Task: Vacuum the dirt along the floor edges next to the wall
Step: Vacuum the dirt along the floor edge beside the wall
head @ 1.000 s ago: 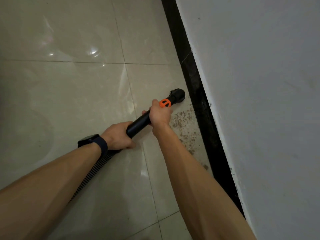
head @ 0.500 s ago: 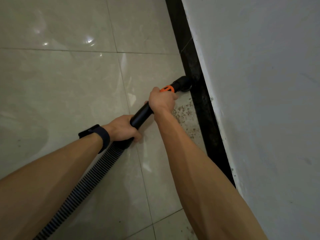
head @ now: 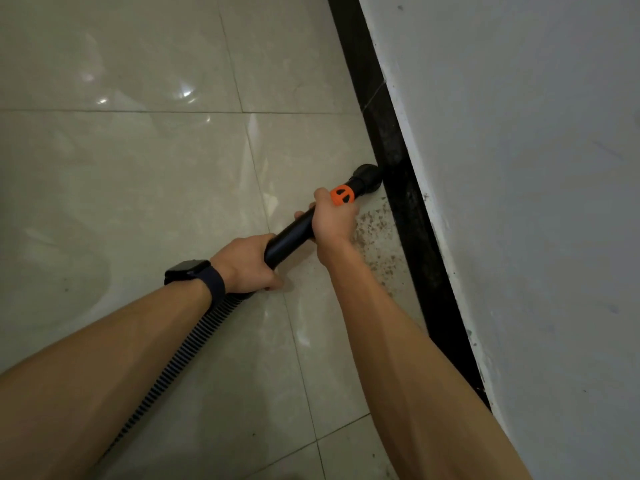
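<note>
So we've got both hands on the vac's black tube (head: 290,236). Our right hand (head: 334,221) is wrapped around it up front, fingers curled tight, just behind the orange collar (head: 342,195). Our left hand (head: 246,265) grips the back end of the tube, fingers curled under it, right where the ribbed hose (head: 187,348) joins on. The hose runs back toward us under the left forearm. There's a dark watch (head: 189,270) on the left wrist, fwiw.

The round black nozzle (head: 367,177) is down on the floor tile (head: 138,174), jammed up against the black skirting (head: 391,140) at the bottom of the white wall (head: 519,168). It looks like it's touching, but it's black on black so we can't tell 100%.

The dirt (head: 378,233) is a patch of dark specks on the tile just beside the skirting, on the near side of the nozzle and right next to our right hand. It trails along the edge toward us. The part of the tile beyond the nozzle looks clean tbh.
</note>
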